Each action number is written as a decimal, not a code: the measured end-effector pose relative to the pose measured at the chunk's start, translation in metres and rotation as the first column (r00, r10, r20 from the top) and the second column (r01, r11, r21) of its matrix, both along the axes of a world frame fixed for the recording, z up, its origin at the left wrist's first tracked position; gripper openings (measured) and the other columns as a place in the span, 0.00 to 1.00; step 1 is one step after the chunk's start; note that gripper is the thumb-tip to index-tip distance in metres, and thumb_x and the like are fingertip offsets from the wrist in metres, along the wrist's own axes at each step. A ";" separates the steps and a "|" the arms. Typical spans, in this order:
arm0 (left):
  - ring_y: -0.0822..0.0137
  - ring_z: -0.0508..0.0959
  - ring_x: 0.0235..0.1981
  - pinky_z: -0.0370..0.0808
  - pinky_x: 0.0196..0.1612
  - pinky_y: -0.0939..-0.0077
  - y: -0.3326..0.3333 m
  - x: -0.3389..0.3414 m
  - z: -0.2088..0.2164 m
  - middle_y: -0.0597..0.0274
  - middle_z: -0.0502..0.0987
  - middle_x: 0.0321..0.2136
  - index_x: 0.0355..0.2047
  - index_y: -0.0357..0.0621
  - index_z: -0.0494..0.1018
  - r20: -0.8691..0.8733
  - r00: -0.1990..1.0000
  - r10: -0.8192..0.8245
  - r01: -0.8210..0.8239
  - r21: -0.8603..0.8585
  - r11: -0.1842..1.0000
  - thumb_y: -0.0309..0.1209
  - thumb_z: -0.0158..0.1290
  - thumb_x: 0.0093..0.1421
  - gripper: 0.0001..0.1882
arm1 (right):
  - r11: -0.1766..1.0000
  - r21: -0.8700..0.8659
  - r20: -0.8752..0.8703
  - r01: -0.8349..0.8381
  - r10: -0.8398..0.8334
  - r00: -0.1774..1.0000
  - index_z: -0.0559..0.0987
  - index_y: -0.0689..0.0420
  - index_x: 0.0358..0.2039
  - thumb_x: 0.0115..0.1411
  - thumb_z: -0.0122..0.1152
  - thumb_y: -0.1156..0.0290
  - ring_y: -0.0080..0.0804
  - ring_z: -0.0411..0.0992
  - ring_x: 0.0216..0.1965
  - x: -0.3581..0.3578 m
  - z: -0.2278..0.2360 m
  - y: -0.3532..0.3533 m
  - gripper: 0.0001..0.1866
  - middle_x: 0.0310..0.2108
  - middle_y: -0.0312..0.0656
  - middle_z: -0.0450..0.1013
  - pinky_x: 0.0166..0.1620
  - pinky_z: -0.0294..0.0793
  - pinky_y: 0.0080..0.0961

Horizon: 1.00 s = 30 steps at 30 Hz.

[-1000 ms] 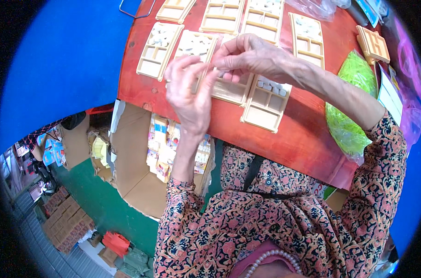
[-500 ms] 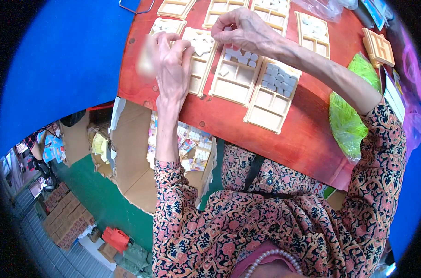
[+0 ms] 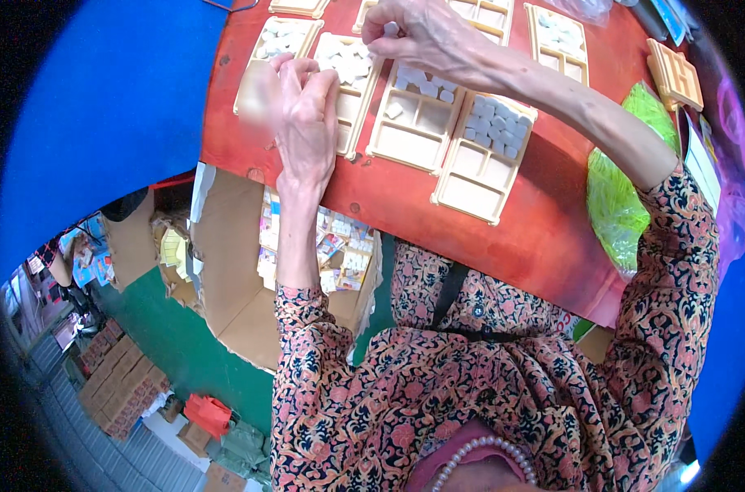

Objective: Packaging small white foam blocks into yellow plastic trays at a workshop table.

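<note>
My left hand [image 3: 305, 111] is over the left-hand cream trays, its fingers bent and drawn together; whatever is under the fingertips is hidden. Beside it lies a compartment tray [image 3: 352, 107] heaped with white pieces at its far end. My right hand [image 3: 426, 37] is raised over the far part of the middle tray [image 3: 409, 152], finger and thumb pinching a small pale block [image 3: 390, 29]. That middle tray has several blocks in its far compartment and one loose white piece nearer me. To its right, another tray [image 3: 475, 190] holds rows of grey-white blocks [image 3: 497, 125].
More cream trays, one with white pieces [image 3: 559, 37], lie along the red table [image 3: 372, 193]. At the right are stacked trays [image 3: 674, 74] and a bright green plastic bag [image 3: 614, 201]. An open cardboard box [image 3: 233, 271] with colourful packets stands below the table's near edge.
The whole view has shifted a little, so the trays sit higher in the picture. My right hand still pinches the small block above the middle tray. My left hand has drawn slightly nearer me over the trays.
</note>
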<state>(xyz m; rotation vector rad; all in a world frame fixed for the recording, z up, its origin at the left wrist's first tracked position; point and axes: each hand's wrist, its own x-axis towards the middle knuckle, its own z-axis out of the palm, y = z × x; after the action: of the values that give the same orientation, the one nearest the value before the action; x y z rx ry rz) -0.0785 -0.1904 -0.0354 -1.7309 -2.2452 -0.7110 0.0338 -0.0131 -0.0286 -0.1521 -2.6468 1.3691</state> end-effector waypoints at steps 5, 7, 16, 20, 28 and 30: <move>0.56 0.69 0.41 0.64 0.46 0.61 -0.005 0.001 0.003 0.58 0.71 0.28 0.27 0.40 0.76 0.085 0.996 0.034 -0.029 -0.054 0.998 0.19 0.58 0.46 0.07 | 0.978 0.132 -0.097 -0.159 0.172 0.980 0.74 0.65 0.25 0.54 0.56 0.74 0.37 0.72 0.28 0.009 -0.001 -0.008 0.06 0.25 0.44 0.70 0.31 0.72 0.29; 0.56 0.68 0.40 0.64 0.45 0.61 -0.007 0.002 0.002 0.58 0.70 0.27 0.27 0.39 0.76 0.097 0.995 0.032 -0.025 -0.070 0.997 0.19 0.58 0.46 0.07 | 0.951 0.187 -0.066 -0.246 0.262 0.963 0.70 0.66 0.21 0.49 0.54 0.77 0.45 0.71 0.29 0.018 0.002 -0.022 0.05 0.26 0.47 0.66 0.30 0.70 0.37; 0.46 0.60 0.60 0.57 0.59 0.49 -0.002 0.010 0.002 0.49 0.68 0.52 0.44 0.34 0.72 -0.035 0.999 0.005 -0.010 -0.128 0.992 0.26 0.57 0.52 0.18 | 0.867 0.436 -0.057 -0.242 0.295 0.954 0.69 0.66 0.18 0.47 0.52 0.72 0.41 0.73 0.34 0.027 -0.002 -0.035 0.09 0.28 0.47 0.64 0.34 0.76 0.35; 0.48 0.54 0.65 0.51 0.62 0.44 -0.006 0.012 -0.006 0.47 0.62 0.59 0.48 0.31 0.69 0.093 0.996 0.013 0.012 -0.265 0.964 0.29 0.54 0.57 0.20 | 0.857 0.454 -0.070 -0.243 0.306 0.950 0.70 0.67 0.19 0.47 0.52 0.72 0.41 0.72 0.35 0.025 -0.003 -0.038 0.09 0.30 0.47 0.65 0.34 0.76 0.34; 0.51 0.74 0.45 0.68 0.50 0.59 0.006 -0.001 -0.003 0.51 0.76 0.35 0.35 0.35 0.75 0.100 0.995 -0.007 0.004 0.025 1.000 0.20 0.54 0.53 0.09 | 0.852 0.459 -0.092 -0.253 0.329 0.940 0.70 0.65 0.20 0.47 0.52 0.70 0.42 0.72 0.34 0.023 -0.003 -0.034 0.09 0.30 0.48 0.66 0.33 0.75 0.35; 0.52 0.75 0.39 0.69 0.45 0.61 0.008 -0.005 -0.003 0.52 0.75 0.33 0.34 0.35 0.75 0.106 0.994 0.000 -0.001 0.007 1.000 0.20 0.55 0.51 0.08 | 0.841 0.447 -0.038 -0.304 0.358 0.933 0.70 0.67 0.23 0.50 0.49 0.70 0.44 0.71 0.35 0.023 0.000 -0.032 0.11 0.30 0.49 0.65 0.34 0.74 0.37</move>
<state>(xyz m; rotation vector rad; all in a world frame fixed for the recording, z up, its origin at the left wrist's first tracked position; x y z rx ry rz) -0.0834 -0.1824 -0.0384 -1.7280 -2.3084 -0.8277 0.0569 -0.0447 -0.0290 0.4519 -2.8820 0.7796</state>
